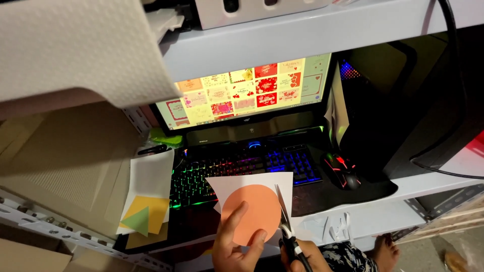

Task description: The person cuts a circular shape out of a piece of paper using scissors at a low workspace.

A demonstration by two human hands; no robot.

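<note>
My left hand (233, 242) pinches an orange paper circle (254, 209) together with a white sheet (237, 182) behind it, held above the desk's front edge. My right hand (302, 256), low in the view, grips scissors (286, 221) by the handles. Their blades point up along the right rim of the orange circle. A lit keyboard (237, 168) with rainbow backlight lies just beyond the paper.
A monitor (247, 90) showing a grid of card pictures stands behind the keyboard. A black mouse (343, 171) glows red at right, beside a dark computer tower (403, 100). Yellow and green paper pieces (143, 214) lie at left. Paper scraps (333, 227) rest on the shelf edge.
</note>
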